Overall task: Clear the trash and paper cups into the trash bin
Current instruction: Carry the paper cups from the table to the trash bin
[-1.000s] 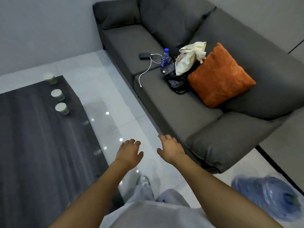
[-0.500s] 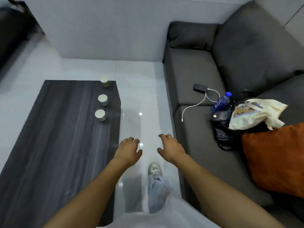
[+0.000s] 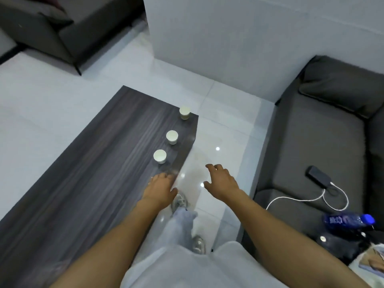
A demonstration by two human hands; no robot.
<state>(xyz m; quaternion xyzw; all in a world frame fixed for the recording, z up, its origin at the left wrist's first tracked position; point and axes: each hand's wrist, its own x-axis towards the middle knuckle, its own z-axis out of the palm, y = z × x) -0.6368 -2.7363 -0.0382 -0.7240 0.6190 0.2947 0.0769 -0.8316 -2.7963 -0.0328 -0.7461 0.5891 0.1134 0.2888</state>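
Observation:
Three pale paper cups stand in a row along the right edge of the dark wood coffee table [image 3: 83, 183]: the nearest cup [image 3: 159, 156], the middle cup [image 3: 172, 136] and the far cup [image 3: 184, 112] at the corner. My left hand [image 3: 161, 189] hovers over the table's right edge, just short of the nearest cup, fingers spread, holding nothing. Over the white floor to its right is my right hand [image 3: 221, 181], also open and empty. No trash bin is in view.
A grey sofa [image 3: 318, 146] runs along the right, carrying a power bank [image 3: 319, 177] with a white cable, a blue water bottle [image 3: 349, 220], a black bag and a light cloth bag. Another grey armchair [image 3: 52, 28] stands at the top left. A white wall corner juts in ahead.
My view has swung left and I have stepped forward. The cups are closer, and my left hand has come over the table edge. Orange cushion and blue bag have left the view.

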